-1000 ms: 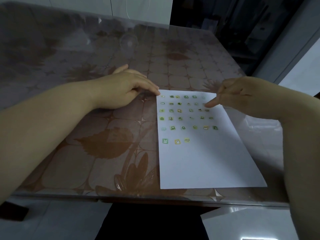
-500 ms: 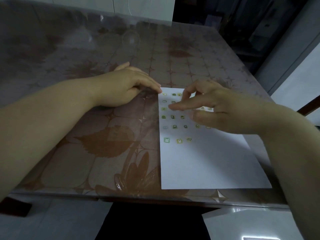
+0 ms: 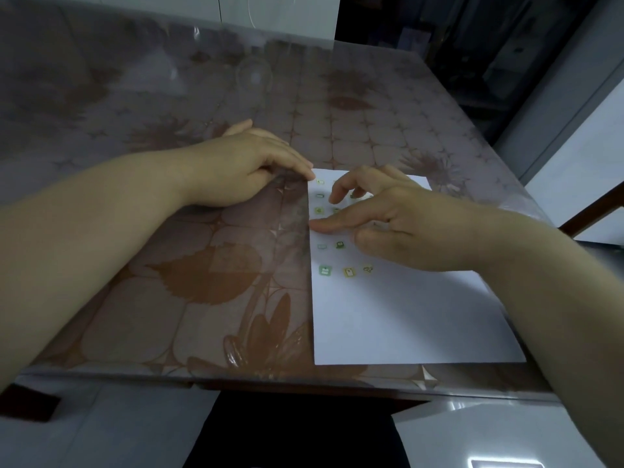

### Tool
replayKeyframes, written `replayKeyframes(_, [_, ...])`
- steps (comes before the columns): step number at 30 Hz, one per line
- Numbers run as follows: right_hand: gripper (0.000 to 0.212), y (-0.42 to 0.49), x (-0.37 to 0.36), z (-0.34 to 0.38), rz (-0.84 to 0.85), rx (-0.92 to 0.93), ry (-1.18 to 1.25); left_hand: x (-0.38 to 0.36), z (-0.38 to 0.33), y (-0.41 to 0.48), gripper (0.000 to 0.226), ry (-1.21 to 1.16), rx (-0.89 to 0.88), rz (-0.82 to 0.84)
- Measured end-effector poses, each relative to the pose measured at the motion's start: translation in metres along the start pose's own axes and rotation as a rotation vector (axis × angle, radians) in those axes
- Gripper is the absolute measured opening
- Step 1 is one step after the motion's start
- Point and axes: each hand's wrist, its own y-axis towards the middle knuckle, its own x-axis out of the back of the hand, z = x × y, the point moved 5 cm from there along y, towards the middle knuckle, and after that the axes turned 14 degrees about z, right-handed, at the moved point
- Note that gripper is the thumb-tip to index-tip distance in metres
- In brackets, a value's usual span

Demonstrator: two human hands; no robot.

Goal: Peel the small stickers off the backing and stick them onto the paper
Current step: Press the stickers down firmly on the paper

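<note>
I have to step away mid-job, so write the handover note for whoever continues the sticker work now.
Left hand: flat on the brown leaf-patterned table, fingertips at the far left corner of the white paper sheet.
Right hand: over the sheet's upper part, one finger stretched to its left edge; no sticker visible in its fingers.
Done: rows of small green and yellow stickers on the sheet's upper half; three show in the nearest row.
Left: the sheet's lower half is bare. Backing not clearly visible; locate it first.
</note>
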Motion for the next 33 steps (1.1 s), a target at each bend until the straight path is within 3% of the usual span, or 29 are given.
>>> replayKeyframes(3, [0.036,-0.001,0.002,-0.001,0.083,-0.029,0.007,0.005,-0.005,-0.004,0.046,-0.038,0.011,0.003])
replayKeyframes(7, [0.049,-0.009,0.009,-0.004,0.208,-0.073,-0.082,0.007,-0.011,-0.004,0.057,-0.095,0.002,0.016])
replayKeyframes(11, [0.053,-0.014,0.015,-0.01,0.116,-0.024,-0.116,0.005,-0.009,-0.005,0.059,-0.088,0.002,0.015])
replayKeyframes(15, [0.039,-0.024,0.019,-0.023,0.041,-0.013,-0.083,0.006,-0.009,-0.005,0.062,-0.061,0.027,0.003])
replayKeyframes(20, [0.042,-0.018,0.001,-0.018,-0.188,0.092,-0.006,0.01,-0.013,-0.004,0.057,-0.023,0.035,-0.089])
replayKeyframes(30, [0.047,-0.013,-0.009,-0.021,-0.186,0.11,0.043,0.008,-0.01,-0.005,0.056,-0.02,0.019,-0.069])
replayKeyframes(33, [0.045,-0.023,-0.006,-0.031,-0.28,0.071,0.137,0.007,-0.01,-0.004,0.056,-0.018,0.018,-0.056])
